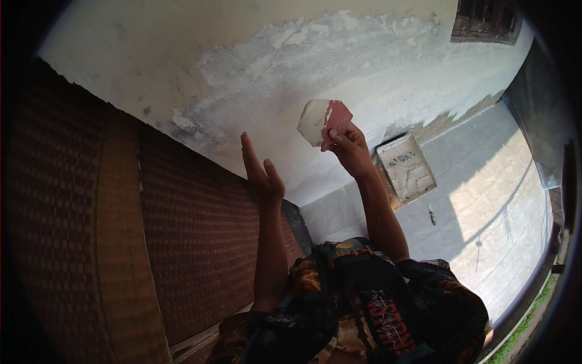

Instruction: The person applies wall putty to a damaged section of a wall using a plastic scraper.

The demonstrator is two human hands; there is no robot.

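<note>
Head view. The right hand [351, 151] is raised in front of the wall [254, 109], its grip clamped on the lower right edge of a flat, many-sided plate [318, 118], with the thumb on the near face. The plate is pink on its right part and coated off-white on its left; whether it touches the wall cannot be told. The left hand [264, 179] is raised to the left of the plate and well apart from it; its grip is open, the fingers straight and the thumb standing away from them. The wall bears a broad, uneven grey-white patch with ragged edges, and a dark slatted frame [486, 21] is set in it at upper right. Below and right of the right hand, a shallow tray [424, 159] with pale paste [409, 176] in it lies near the foot of the wall. A small knife-like tool [431, 215] lies on the grey tiled floor [448, 161], near the tray. Sunlight falls across the floor's right part. A brown woven screen [200, 206] occupies the left side.
</note>
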